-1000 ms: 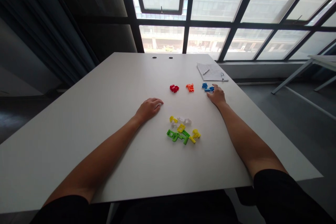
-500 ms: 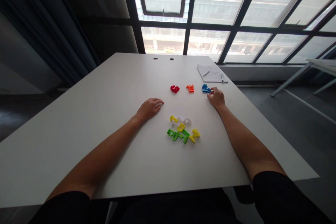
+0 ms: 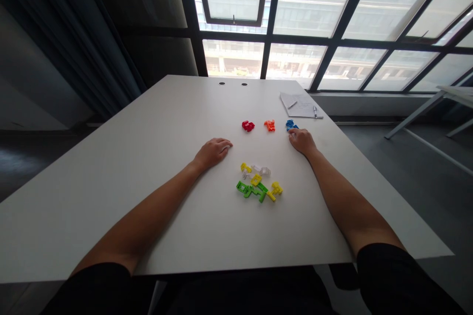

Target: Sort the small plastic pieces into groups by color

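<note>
My right hand is at the near edge of a small cluster of blue plastic pieces, its fingers bent and closed on a blue piece they partly hide. Flat on the white table rests my left hand, fingers stretched out, holding nothing. Left of the blue cluster lie orange plastic pieces, then red plastic pieces. Nearer to me, between my forearms, is a loose mixed heap of green pieces, yellow pieces and clear pieces.
A sheet of paper with two pens on it lies by the table's right edge. Two round cable holes sit near the far edge. Behind are windows; a second table stands to the right.
My right hand has shifted slightly left and toward me, with its fingertips now over the front of the blue pieces. The left hand stays in place; the view has tilted slightly.
</note>
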`<state>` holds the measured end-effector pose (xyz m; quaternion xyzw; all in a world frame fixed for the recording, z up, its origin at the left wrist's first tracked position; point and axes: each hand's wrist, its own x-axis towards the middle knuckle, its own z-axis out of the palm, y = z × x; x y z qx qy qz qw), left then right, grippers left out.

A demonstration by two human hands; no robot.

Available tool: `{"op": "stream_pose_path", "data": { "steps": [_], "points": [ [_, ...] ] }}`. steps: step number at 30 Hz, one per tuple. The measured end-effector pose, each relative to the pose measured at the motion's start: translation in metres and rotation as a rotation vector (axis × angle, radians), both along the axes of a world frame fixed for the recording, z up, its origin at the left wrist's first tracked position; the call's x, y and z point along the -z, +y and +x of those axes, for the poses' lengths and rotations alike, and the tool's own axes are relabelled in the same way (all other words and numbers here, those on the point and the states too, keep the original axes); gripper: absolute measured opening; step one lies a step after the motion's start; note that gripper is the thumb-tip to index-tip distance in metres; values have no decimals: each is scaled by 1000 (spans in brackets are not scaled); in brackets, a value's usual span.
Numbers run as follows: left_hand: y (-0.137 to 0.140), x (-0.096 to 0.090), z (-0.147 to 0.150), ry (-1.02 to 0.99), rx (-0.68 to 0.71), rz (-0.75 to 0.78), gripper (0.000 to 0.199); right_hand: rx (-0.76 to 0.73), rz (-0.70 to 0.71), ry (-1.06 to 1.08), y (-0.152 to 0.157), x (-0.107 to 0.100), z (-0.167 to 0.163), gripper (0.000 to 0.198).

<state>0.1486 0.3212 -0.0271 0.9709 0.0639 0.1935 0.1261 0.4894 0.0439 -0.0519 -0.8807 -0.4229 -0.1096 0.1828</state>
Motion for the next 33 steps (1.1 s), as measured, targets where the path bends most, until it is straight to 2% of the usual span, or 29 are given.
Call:
{"op": "stream_pose_path", "data": {
  "steps": [5, 9, 12, 15, 19, 22, 25, 27, 33],
  "points": [
    [0, -1, 0, -5, 9, -7, 33, -3, -40, 5, 0, -12, -13, 43],
    [0, 0, -1, -7, 3, -17, 32, -92, -9, 73, 7, -39, -29, 40],
    [0, 0, -1, -2, 4, -19, 33, -281, -126, 199, 18, -71, -58, 36],
    [1, 1, -1, -1, 10, -21, 33, -555, -377, 347, 27, -102, -100, 29],
    [0, 0, -1, 9, 9, -25, 33, -772, -507, 462, 29, -126, -150, 37],
    [-1, -1, -1, 14, 9, -19, 34, -842, -602, 450, 27, -126, -165, 61],
    [-1, -1, -1, 19, 5, -13, 34, -805, -694, 432, 28, -117, -164, 78],
    [-2, -1, -1, 23, 1, -13, 34, -752, -699, 428, 31, -110, -160, 73],
    [-1, -1, 0, 13, 6, -35, 34, -680, -667, 370, 35, -100, -137, 36]
  ]
}}
